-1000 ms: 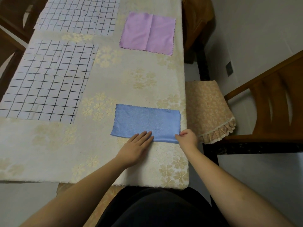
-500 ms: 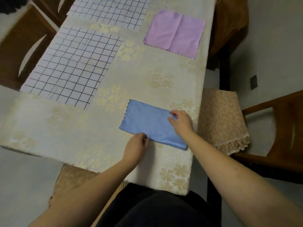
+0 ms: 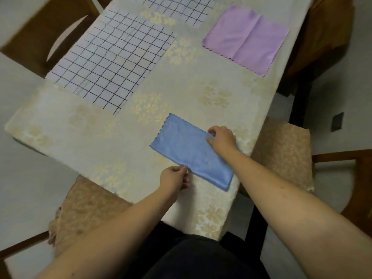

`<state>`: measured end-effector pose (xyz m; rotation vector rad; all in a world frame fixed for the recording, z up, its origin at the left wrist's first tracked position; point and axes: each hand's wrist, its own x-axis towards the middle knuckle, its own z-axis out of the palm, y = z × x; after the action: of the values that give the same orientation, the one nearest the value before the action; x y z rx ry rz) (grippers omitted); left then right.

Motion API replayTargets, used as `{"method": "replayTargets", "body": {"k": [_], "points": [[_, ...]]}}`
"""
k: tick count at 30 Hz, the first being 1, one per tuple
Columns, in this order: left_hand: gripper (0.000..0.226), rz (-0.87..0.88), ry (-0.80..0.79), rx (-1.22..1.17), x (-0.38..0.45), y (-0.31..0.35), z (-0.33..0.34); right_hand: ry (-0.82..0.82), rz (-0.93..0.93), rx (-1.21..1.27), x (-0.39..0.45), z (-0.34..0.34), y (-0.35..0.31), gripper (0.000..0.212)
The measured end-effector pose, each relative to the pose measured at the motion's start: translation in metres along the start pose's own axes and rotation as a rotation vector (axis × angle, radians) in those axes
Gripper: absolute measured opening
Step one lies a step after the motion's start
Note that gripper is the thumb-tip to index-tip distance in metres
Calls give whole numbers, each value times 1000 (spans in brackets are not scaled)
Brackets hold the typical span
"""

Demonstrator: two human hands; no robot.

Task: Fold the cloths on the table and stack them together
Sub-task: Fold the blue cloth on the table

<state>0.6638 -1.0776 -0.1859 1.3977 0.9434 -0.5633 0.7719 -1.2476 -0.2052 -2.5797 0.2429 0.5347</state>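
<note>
A blue cloth (image 3: 187,150), folded into a long rectangle, lies near the table's front right edge. My left hand (image 3: 174,177) pinches its near long edge around the middle. My right hand (image 3: 221,138) grips its far edge near the right part. A pink cloth (image 3: 246,38) lies spread flat at the back right. A white checked cloth (image 3: 108,59) lies flat at the left, and a second checked cloth (image 3: 181,9) lies behind it at the top edge of the view.
The table (image 3: 96,141) carries a cream floral tablecloth. Chairs with beige floral cushions stand at the right (image 3: 281,152) and front left (image 3: 88,206). Wooden chairs stand at the far left (image 3: 50,37) and far right (image 3: 362,178).
My left hand went from lying flat on the cloth to pinching its near edge. My right hand moved from the near right corner to the far edge. The view swung left.
</note>
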Motion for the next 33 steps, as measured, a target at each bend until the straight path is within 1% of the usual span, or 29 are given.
{"method": "replayTargets", "body": {"k": [2, 5, 9, 11, 12, 14, 16, 19, 22, 25, 28, 30, 33], "points": [[14, -50, 84, -67, -1, 1, 5, 2, 0, 22, 1, 0, -1, 28], [20, -87, 193, -102, 2, 1, 12, -11, 21, 39, 4, 0, -4, 21], [24, -65, 216, -113, 2, 5, 21, 2, 28, 5, 5, 0, -7, 16], [20, -57, 214, -95, 1, 7, 25, 16, 10, 11, 5, -2, -8, 13], [15, -54, 209, -92, 1, 8, 27, 13, 5, 43, 6, -2, -8, 12], [9, -43, 208, -97, 0, 9, 31, -15, 17, 197, 5, -4, -6, 15], [11, -24, 216, -114, -1, 10, 34, -38, 37, 386, 1, -8, -4, 20], [16, 61, 231, -37, -1, 11, 30, -59, 34, 567, -7, -17, -2, 27], [14, 143, 218, -10, -5, 16, 17, -76, -29, 595, -16, -28, 3, 19], [24, 235, 139, -39, -14, 28, 2, -68, -79, 639, -30, -35, 9, 17], [32, 362, 99, 101, -16, 40, -12, -54, -64, 711, -45, -41, 14, 18], [29, 457, 56, 220, -15, 51, -21, -21, -40, 784, -54, -45, 16, 18], [27, 574, -63, 330, -14, 74, -32, 46, -13, 940, -64, -50, 17, 19]]}}
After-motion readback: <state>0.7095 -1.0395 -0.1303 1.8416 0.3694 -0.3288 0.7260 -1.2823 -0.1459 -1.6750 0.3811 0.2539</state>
